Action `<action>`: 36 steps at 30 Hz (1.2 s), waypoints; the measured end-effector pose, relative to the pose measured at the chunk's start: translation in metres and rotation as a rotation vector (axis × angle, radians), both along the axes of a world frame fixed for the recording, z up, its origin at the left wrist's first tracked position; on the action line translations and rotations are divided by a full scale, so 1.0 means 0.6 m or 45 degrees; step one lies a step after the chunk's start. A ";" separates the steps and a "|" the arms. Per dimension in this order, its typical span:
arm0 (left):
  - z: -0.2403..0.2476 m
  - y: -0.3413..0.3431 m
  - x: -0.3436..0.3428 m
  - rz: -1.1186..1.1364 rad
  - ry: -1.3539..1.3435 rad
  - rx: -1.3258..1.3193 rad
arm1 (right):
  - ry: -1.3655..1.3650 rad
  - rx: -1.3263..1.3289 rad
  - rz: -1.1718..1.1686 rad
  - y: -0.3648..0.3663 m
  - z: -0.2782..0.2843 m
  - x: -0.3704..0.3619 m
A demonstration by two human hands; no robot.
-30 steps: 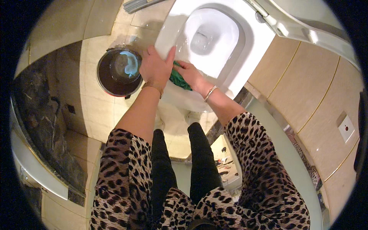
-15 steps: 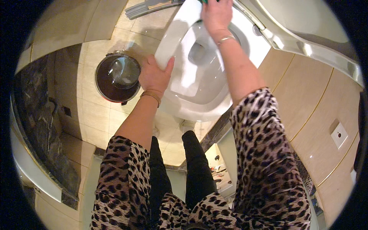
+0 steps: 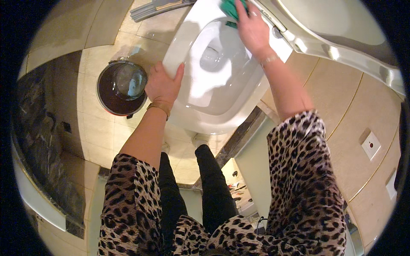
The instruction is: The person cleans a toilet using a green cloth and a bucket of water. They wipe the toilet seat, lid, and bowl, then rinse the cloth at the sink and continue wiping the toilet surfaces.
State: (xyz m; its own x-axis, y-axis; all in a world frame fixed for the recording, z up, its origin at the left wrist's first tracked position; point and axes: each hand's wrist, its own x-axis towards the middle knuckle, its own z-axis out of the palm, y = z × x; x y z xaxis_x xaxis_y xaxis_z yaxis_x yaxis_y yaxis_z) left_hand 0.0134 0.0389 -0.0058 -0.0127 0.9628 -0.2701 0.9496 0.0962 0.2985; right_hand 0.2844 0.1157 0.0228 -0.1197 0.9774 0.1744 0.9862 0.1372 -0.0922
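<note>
The white toilet bowl (image 3: 239, 104) stands in front of me with its seat and lid raised at the right. My right hand (image 3: 254, 32) is closed on a green cloth (image 3: 230, 8), pressing it against the back part of the bowl's rim; a corner of the cloth hangs over the inner edge. My left hand (image 3: 164, 85) grips the left side of the rim, thumb on top and the other fingers on the outer side, partly hidden. Just left of that hand a dark round bucket (image 3: 113, 102) sits on the floor, with something clear and shiny inside it.
A grey slatted piece (image 3: 160, 7) lies on the tiles behind the bowl. The raised seat and lid (image 3: 341, 25) lean by the tiled wall, which has a white outlet plate (image 3: 370, 145). A dark marble panel (image 3: 42, 141) runs along the left. My feet are close to the bowl.
My right hand has moved right and slightly nearer along the back of the rim, and more of the green cloth shows. My left hand still grips the rim. The whole view has shifted slightly.
</note>
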 end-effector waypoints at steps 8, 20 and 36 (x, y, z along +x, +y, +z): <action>0.000 -0.002 0.002 -0.013 -0.003 -0.021 | 0.042 -0.174 -0.787 -0.234 -0.024 0.086; 0.001 -0.001 0.004 0.001 0.013 -0.037 | 0.592 0.110 -1.055 -0.345 -0.062 -0.022; -0.011 -0.009 -0.006 -0.041 0.022 0.067 | 0.468 0.113 -0.792 -0.212 -0.049 0.096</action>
State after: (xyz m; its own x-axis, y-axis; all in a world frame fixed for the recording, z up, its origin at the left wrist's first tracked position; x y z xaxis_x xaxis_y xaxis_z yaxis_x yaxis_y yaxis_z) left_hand 0.0096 0.0337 -0.0125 0.0141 0.9756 -0.2192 0.9570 0.0504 0.2856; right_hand 0.3420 -0.0115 -0.0065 0.5353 0.8256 0.1783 0.7914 -0.4165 -0.4475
